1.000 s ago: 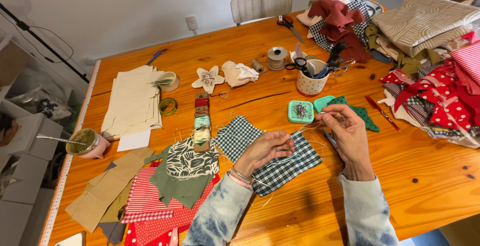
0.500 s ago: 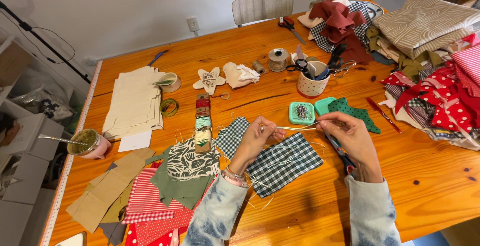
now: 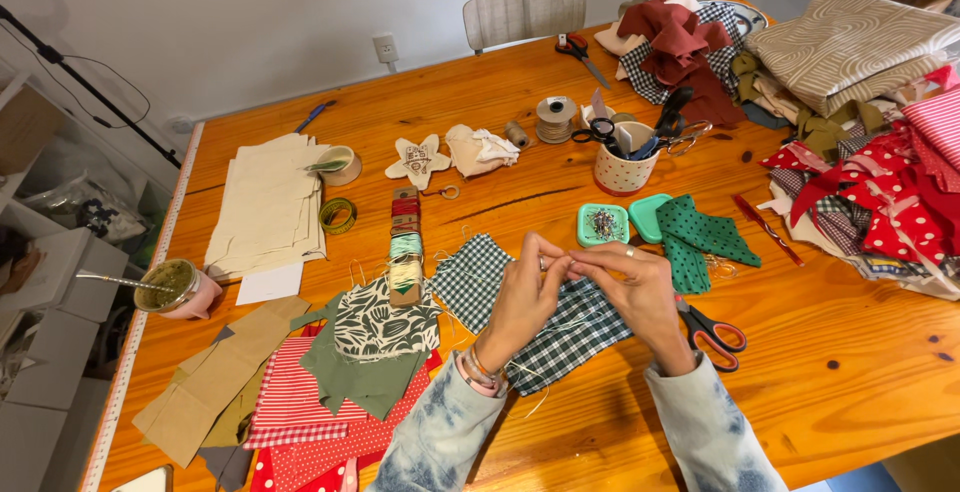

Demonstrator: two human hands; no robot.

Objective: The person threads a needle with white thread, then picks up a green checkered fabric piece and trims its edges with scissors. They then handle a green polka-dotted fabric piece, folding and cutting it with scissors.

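Drawn together since half a second ago: left hand (image 3: 525,297) and right hand (image 3: 640,292), then held a little apart with something thin stretched between them, now meeting fingertip to fingertip above the checked cloth (image 3: 575,337). Pinched shut, both sets of fingertips, on something very fine at the meeting point; too small to say for sure whether a needle, though a pale thread (image 3: 530,372) trails down below the left wrist and over the cloth. Lying flat under and just behind the fingers, that green-and-white checked cloth, touching neither hand as far as can be told.

Likely trouble from here, judged only from the layout:
- Slipped pinch, caused by so slight a hold on so thin a thing; then lost among the cloth's checks or on the orange table (image 3: 850,372).
- Pricked finger, caused by fingertips pressed so close together, if a point sits between them.
- Snagged thread, caused by the loose tail draped under the left wrist and sleeve; a tug there could pull it out of the pinch.
- Knocked pin box (image 3: 602,223), open and just beyond the fingertips, caused by a forward reach; pins spilled.
- Caught sleeve on the red-handled scissors (image 3: 708,332), lying right beside the right wrist.
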